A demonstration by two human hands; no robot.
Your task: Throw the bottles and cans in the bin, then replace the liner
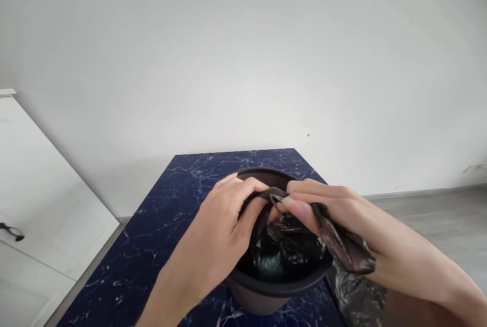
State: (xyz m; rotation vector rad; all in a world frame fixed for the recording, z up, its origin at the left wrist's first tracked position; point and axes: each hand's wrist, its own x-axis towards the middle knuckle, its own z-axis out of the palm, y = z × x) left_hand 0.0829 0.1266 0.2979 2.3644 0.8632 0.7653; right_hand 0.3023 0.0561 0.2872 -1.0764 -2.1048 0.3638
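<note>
Wall [243, 63]: plain, pale grey, filling the upper part of the view; one small dark mark low down, right of centre.

Floor [429, 215]: grey, at right.

Cabinet [41, 174]: white, at left, with a black handle [12, 232].

Table [182, 200]: dark blue, white-veined, its far edge close to the wall.

Bin [262, 304]: dark, round, upright on the table, mouth upward, at the near right part of the top; both hands are over its mouth.

Bag [283, 240]: thin black plastic, glossy and creased; its lower part lies inside the bin, its upper part is gathered between the hands. A greenish patch [271, 264] shows in or through it; its nature cannot be told.

Left hand [224, 223]: fingers curled over the far left rim, thumb inward, pinching the bag's gathered edge between thumb and fingers.

Right hand [323, 200]: thumb and fingers closed on the same gather from the right; a loose end [346, 246] hangs from it across the wrist, outside the rim.

Key relation: the held gather runs crosswise, left to right, over the opening, with the bag's body below. Neither hand is clearly nearer; both touch it, fingertips just apart.

Crumpled plastic [357, 291]: beside the bin, under the right forearm; whether joined to the bag, cannot be told.
</note>
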